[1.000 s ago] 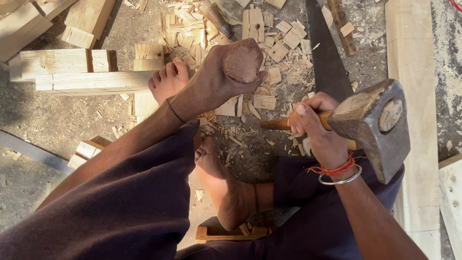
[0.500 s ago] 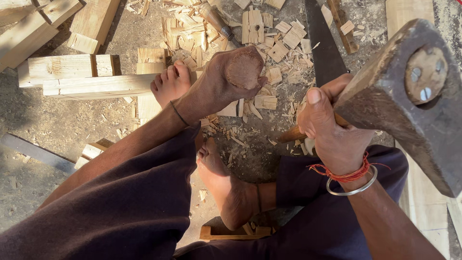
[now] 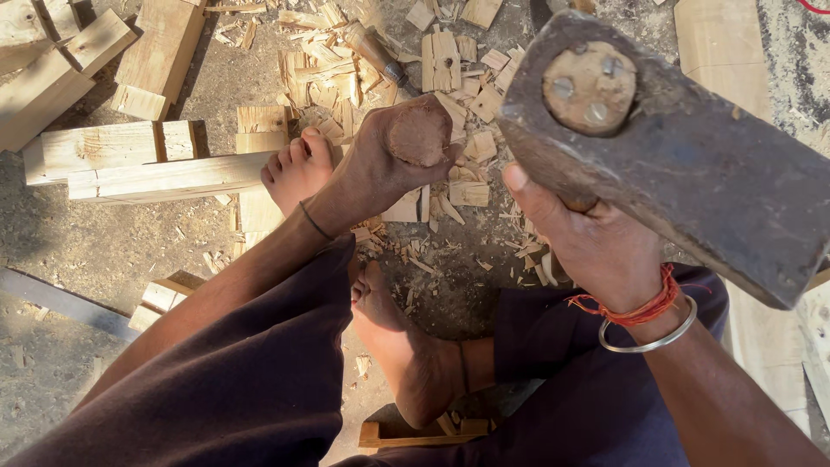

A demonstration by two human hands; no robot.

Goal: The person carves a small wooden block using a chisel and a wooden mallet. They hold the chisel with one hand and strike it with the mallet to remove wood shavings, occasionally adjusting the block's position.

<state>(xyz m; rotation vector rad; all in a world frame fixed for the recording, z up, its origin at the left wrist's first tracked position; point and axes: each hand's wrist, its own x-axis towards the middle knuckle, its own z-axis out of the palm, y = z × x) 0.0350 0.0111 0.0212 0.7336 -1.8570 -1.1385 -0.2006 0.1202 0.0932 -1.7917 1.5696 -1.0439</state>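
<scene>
My left hand (image 3: 380,164) is closed around an upright chisel; its round wooden handle end (image 3: 419,136) faces the camera. The chisel's blade is hidden under the hand, over a light wooden piece (image 3: 259,207) on the ground. My right hand (image 3: 596,238) grips the wooden handle of a heavy iron hammer (image 3: 674,147), raised high and close to the camera, to the right of the chisel. My bare left foot (image 3: 298,169) rests on the wooden piece. My right foot (image 3: 389,329) lies tucked beneath me.
Wood chips and offcuts (image 3: 450,65) litter the ground beyond the chisel. Notched timber blocks (image 3: 112,151) lie at left, more beams (image 3: 52,60) at top left. A long plank (image 3: 726,43) runs down the right side. A small wooden frame (image 3: 415,431) sits under my leg.
The hammer has swung up from beside my right knee toward the camera and now fills the upper right. The left hand and chisel stay put.
</scene>
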